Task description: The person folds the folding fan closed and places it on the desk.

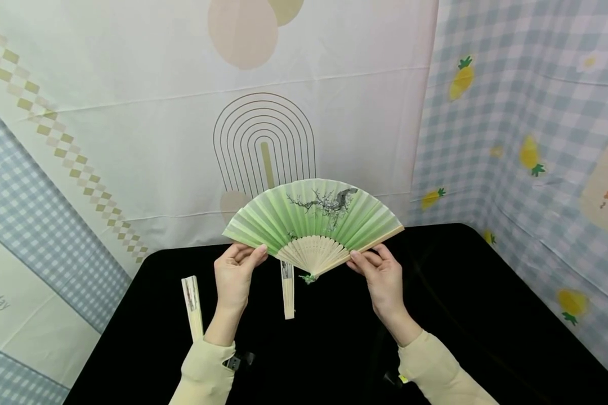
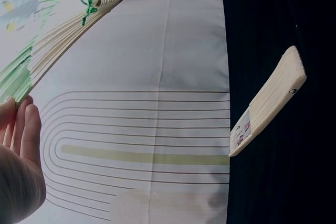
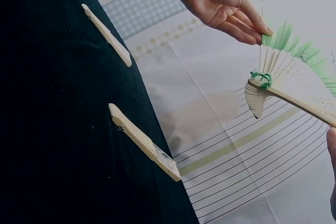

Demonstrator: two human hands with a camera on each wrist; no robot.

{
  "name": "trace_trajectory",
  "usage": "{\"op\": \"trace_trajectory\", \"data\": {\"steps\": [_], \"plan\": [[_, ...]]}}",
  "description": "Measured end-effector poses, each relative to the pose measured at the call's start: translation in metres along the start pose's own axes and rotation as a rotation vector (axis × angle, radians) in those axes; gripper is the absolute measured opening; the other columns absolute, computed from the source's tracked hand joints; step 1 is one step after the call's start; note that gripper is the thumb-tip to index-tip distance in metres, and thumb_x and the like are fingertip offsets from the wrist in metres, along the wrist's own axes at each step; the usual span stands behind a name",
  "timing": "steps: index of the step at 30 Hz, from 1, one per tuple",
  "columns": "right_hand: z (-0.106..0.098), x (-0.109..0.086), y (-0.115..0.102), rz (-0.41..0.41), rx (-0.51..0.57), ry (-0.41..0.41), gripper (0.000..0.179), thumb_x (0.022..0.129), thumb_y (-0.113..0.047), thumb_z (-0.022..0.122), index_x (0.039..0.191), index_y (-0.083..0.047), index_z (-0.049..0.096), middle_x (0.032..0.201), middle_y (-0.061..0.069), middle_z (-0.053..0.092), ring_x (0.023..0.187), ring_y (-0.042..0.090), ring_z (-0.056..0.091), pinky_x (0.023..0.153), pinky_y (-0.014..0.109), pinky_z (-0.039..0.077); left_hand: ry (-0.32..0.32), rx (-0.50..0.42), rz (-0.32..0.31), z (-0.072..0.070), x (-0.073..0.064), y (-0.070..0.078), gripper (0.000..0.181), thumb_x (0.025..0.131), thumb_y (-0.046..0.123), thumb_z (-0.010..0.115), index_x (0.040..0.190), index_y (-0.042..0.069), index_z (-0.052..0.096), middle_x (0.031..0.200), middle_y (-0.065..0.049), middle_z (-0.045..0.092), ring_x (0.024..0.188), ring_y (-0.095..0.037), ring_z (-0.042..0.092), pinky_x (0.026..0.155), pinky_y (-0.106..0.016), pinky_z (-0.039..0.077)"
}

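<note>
A green folding fan [image 1: 319, 214] is spread wide in the head view, with a dark branch printed on its pleats and pale slats meeting at a green cord. My left hand [image 1: 236, 275] pinches its left edge between thumb and fingers. At the opposite edge, my right hand [image 1: 382, 278] grips the wooden end slat. The fan is held up above the black table, as the left wrist view shows with the fan [image 2: 58, 35] high at the upper left. In the right wrist view, only a sliver of my right hand [image 3: 332, 156] appears at the edge.
Two folded fans lie on the black table [image 1: 334, 349]: one folded fan [image 1: 288, 292] beneath the spread one, another folded fan [image 1: 192, 306] beside my left forearm. A pale patterned cloth [image 1: 182, 140] hangs behind the table, and a checked cloth [image 1: 486, 112] hangs at the right.
</note>
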State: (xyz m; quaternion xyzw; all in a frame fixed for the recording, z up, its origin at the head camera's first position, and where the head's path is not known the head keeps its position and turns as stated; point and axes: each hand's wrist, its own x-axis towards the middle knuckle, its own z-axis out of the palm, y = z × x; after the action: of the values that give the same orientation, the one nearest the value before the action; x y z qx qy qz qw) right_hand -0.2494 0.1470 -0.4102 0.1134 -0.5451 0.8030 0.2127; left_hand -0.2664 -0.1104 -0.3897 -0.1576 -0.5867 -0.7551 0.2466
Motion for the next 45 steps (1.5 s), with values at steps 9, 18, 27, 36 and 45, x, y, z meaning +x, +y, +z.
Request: {"op": "trace_trajectory", "data": {"steps": [9,18,27,36,45], "plan": [[-0.001,-0.001,0.003,0.005,-0.029,-0.048,0.025,0.085,-0.003,0.067,0.104,0.006,0.054,0.083,0.01,0.069,0.081,0.022,0.067,0.078,0.04,0.053,-0.022,0.01,-0.02,0.001,-0.001,0.009,0.016,0.081,-0.004,0.069,0.09,-0.015,0.061,0.082,-0.023,0.066,0.072,-0.029,0.067,0.07,-0.037,0.056],[-0.001,-0.001,0.005,0.001,-0.049,-0.077,0.022,0.085,-0.001,0.066,0.099,0.009,0.052,0.083,0.012,0.068,0.08,0.023,0.066,0.078,0.04,0.054,-0.041,0.04,-0.038,0.005,-0.005,0.019,0.016,0.081,-0.005,0.068,0.09,-0.016,0.061,0.081,-0.02,0.067,0.072,-0.027,0.067,0.07,-0.036,0.056],[-0.001,-0.002,0.006,0.029,-0.072,-0.097,0.027,0.086,-0.005,0.067,0.091,0.01,0.044,0.083,0.017,0.067,0.08,0.025,0.066,0.079,0.041,0.053,-0.049,0.058,-0.054,0.004,-0.006,0.018,0.018,0.081,-0.005,0.068,0.091,-0.017,0.06,0.082,-0.024,0.065,0.071,-0.021,0.068,0.071,-0.037,0.056],[-0.001,-0.004,0.005,0.05,-0.067,-0.098,0.026,0.085,-0.005,0.067,0.093,0.009,0.048,0.081,0.016,0.067,0.08,0.025,0.066,0.078,0.04,0.054,-0.048,0.046,-0.071,0.004,-0.004,0.013,0.019,0.08,-0.003,0.07,0.089,-0.017,0.06,0.08,-0.022,0.066,0.074,-0.034,0.066,0.072,-0.039,0.056],[0.002,-0.004,0.005,0.056,-0.065,-0.09,0.027,0.085,-0.004,0.067,0.099,0.012,0.05,0.081,0.016,0.067,0.079,0.024,0.066,0.077,0.04,0.054,-0.041,0.046,-0.081,0.005,-0.005,0.016,0.018,0.08,-0.004,0.07,0.088,-0.017,0.06,0.078,-0.019,0.067,0.074,-0.036,0.065,0.072,-0.039,0.056]]}}
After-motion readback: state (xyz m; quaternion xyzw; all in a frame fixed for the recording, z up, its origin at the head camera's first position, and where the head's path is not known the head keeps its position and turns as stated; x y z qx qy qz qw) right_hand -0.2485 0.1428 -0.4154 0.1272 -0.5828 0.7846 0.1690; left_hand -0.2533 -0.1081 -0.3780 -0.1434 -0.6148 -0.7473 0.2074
